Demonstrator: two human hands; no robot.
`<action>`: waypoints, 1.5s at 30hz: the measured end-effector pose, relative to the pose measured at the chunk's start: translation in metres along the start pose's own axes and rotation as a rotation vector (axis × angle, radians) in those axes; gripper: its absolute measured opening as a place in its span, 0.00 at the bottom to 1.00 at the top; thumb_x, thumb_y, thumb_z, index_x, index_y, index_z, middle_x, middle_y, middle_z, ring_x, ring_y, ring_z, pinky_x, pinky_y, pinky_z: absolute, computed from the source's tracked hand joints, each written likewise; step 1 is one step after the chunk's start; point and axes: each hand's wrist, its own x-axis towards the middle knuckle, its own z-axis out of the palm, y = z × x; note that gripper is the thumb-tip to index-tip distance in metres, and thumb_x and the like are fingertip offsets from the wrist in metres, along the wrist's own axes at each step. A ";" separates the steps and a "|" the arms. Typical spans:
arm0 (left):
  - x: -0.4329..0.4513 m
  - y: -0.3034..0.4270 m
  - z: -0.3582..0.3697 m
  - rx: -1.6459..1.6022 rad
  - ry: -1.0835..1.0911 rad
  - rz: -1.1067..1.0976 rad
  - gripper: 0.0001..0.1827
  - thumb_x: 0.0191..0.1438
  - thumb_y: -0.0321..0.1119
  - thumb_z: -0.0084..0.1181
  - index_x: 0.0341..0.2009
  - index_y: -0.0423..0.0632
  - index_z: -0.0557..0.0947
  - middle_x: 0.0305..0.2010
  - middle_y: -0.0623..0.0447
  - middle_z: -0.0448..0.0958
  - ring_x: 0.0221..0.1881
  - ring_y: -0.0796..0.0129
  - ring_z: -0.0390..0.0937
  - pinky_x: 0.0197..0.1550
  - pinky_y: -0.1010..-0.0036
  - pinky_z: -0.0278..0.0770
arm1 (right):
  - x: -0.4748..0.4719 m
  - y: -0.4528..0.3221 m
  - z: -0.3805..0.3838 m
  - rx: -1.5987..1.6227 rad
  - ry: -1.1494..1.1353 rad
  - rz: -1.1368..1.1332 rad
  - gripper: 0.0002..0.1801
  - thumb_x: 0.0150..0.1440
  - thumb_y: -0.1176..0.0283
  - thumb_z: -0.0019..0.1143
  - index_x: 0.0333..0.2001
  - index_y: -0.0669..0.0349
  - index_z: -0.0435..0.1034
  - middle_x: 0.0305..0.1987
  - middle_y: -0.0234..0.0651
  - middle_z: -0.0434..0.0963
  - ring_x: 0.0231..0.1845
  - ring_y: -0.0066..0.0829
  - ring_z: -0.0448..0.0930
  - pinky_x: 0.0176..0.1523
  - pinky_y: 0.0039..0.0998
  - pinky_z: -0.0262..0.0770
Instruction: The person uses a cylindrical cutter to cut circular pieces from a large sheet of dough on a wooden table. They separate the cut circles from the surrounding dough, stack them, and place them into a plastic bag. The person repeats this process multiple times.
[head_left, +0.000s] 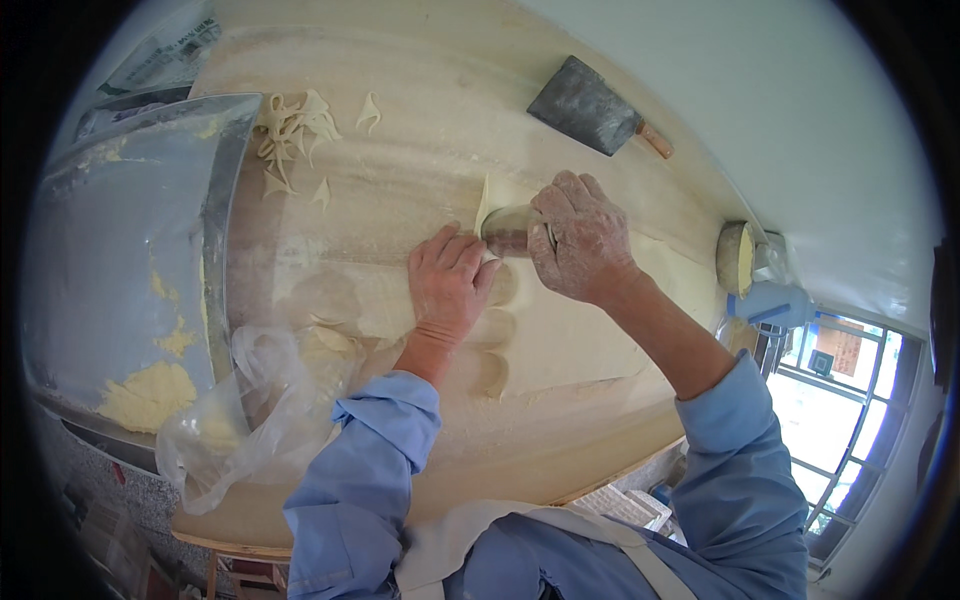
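Note:
A thin, pale yellow sheet of dough (577, 337) lies on the floured work table, its left edge cut into scallops. My right hand (583, 236), dusted with flour, grips a cup-shaped round cutter (508, 231), tilted with its mouth towards the left at the dough's edge. Just left of the cutter is my left hand (452, 274), its thumb and fingers closed at a bit of dough beside the rim. A narrow pointed dough strip (482, 202) stands out above those fingers. The fingertips partly hide the dough there.
Curved dough scraps (296, 124) lie at upper left. A flour-smeared metal tray (135, 247) takes up the left side, beside a clear plastic bag (259, 420) with dough near it. A cleaver (589, 105) lies at the back; a bowl of yellow flour (739, 259) stands right.

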 end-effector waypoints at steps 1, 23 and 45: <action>0.001 0.002 0.000 0.005 -0.023 -0.029 0.16 0.39 0.35 0.69 0.36 0.51 0.81 0.41 0.55 0.78 0.52 0.56 0.74 0.51 0.57 0.66 | -0.001 0.003 0.000 0.021 0.017 -0.024 0.10 0.45 0.69 0.58 0.31 0.59 0.68 0.35 0.39 0.70 0.34 0.41 0.73 0.30 0.40 0.73; 0.054 -0.016 -0.008 0.286 -0.278 0.154 0.14 0.37 0.25 0.62 0.33 0.53 0.85 0.51 0.53 0.73 0.57 0.53 0.67 0.56 0.55 0.63 | 0.001 0.027 -0.005 0.059 0.013 -0.373 0.09 0.35 0.69 0.60 0.24 0.53 0.69 0.30 0.30 0.66 0.33 0.34 0.70 0.29 0.34 0.73; 0.102 0.012 -0.191 -0.765 0.776 -0.635 0.19 0.57 0.25 0.56 0.53 0.36 0.71 0.50 0.49 0.74 0.48 0.70 0.73 0.52 0.77 0.71 | 0.040 -0.083 0.019 0.318 0.266 0.227 0.07 0.51 0.68 0.54 0.32 0.57 0.71 0.34 0.41 0.72 0.38 0.46 0.75 0.42 0.44 0.75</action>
